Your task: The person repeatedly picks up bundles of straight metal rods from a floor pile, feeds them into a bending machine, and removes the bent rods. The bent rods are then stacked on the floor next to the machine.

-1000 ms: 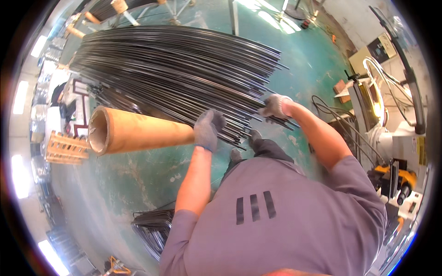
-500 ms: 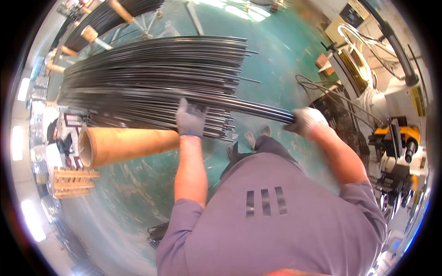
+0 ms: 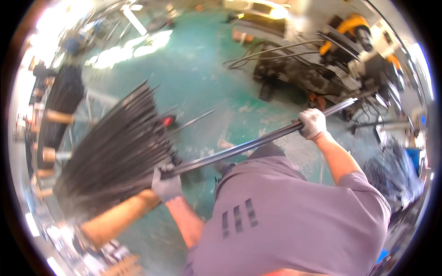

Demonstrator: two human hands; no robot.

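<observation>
A small bundle of long dark steel rods runs from lower left to upper right across my body. My left hand, in a grey glove, grips it near the big pile. My right hand, also gloved, grips the same bundle farther up, close to its free end. The big pile of dark rods lies on the left, resting over a tan cardboard tube. My grey shirt fills the lower middle.
The floor is green concrete with worn pale patches. A dark machine with cables and yellow parts stands at the upper right. Another heap of dark rods lies at the far right. Racks with rods stand on the left.
The view has swung right, so the rod pile now sits at the left. Both hands have drawn a small bundle out of the pile and lifted it toward the right.
</observation>
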